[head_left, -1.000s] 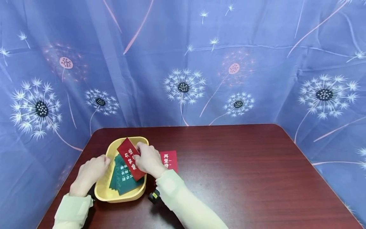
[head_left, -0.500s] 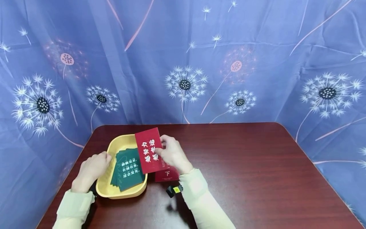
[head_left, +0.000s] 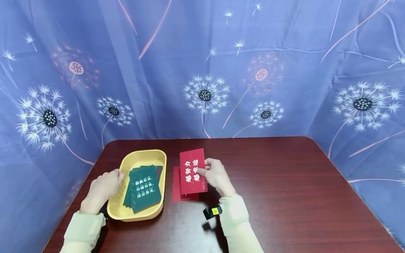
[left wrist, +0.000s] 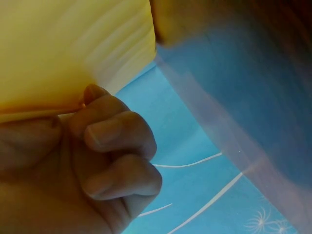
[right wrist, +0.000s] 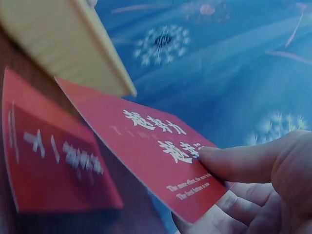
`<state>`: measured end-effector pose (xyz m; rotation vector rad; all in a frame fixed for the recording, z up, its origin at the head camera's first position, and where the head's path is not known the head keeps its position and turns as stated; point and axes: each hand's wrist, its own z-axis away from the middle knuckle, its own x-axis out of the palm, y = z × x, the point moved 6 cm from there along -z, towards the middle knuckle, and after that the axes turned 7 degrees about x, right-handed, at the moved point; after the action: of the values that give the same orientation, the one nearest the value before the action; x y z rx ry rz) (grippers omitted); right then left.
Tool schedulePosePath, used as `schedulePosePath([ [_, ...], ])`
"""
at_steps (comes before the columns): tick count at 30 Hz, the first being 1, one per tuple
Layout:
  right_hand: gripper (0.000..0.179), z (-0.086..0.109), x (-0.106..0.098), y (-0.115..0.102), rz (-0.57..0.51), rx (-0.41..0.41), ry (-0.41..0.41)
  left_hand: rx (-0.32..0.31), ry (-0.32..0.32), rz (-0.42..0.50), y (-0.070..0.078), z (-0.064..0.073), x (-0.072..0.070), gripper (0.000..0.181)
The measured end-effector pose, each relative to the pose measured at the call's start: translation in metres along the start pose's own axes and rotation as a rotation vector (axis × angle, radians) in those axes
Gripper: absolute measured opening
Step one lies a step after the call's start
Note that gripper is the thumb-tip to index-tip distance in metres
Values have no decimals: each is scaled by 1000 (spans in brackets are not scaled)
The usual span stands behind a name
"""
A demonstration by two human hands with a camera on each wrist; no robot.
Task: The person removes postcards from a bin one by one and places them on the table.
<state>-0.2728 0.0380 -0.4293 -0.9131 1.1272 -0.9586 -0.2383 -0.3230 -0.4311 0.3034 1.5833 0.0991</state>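
Two pale sleeves (head_left: 83,226) reach in from the near side, and a small black device (head_left: 212,212) with a yellow label sits by the right cuff. On the left, the left hand (head_left: 102,189) pinches the rim of a yellow tub (head_left: 115,209) between thumb and forefinger, and in the left wrist view its other fingers are curled in below the rim. On the right, the right hand (head_left: 218,175) pinches a red card (head_left: 191,184) at its right edge, thumb on the printed face and fingers behind. That card is held above the table, tilted, with large white characters and, as the right wrist view shows, two lines of small print near its lower edge. Beneath it, another red card (head_left: 176,189) lies on the table just beside the tub, partly hidden in the head view; the right wrist view shows the two apart. Inside the tub rests a loosely fanned pile of green cards (head_left: 146,202) with white lettering, a sliver of red showing at its upper right. The dark reddish-brown table (head_left: 278,196) runs back to a blue curtain (head_left: 171,84) printed with white and pink dandelions.
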Motion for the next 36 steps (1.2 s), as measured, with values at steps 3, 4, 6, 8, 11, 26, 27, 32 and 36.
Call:
schedulePosePath([
  [3, 13, -3, -6, 13, -16, 48, 8, 1, -9, 6, 2, -1, 2, 37],
  [4, 14, -4, -6, 17, -33, 62, -4, -1, -10, 5, 2, -1, 2, 37],
  [6, 15, -6, -5, 23, -72, 88, -31, -9, -12, 0, 1, 0, 2, 37],
  [8, 16, -7, -2, 29, -104, 116, -57, -16, -18, 1, -1, 2, 3, 37],
  [11, 16, -9, 2, 37, -115, 145, -73, -15, -22, 5, -2, 3, 3, 37],
  [26, 18, -17, 14, 47, 282, 129, 145, 1, -7, 11, 2, 1, -3, 36],
  [27, 21, -17, 15, 46, 329, 130, 164, 0, -8, 13, 2, 2, -3, 36],
  [32, 27, -15, 15, 41, 488, 128, 218, 1, -13, 22, 2, 1, -2, 36],
  [36, 29, -13, 14, 41, 558, 129, 236, 1, -15, 25, 2, 1, -1, 36],
])
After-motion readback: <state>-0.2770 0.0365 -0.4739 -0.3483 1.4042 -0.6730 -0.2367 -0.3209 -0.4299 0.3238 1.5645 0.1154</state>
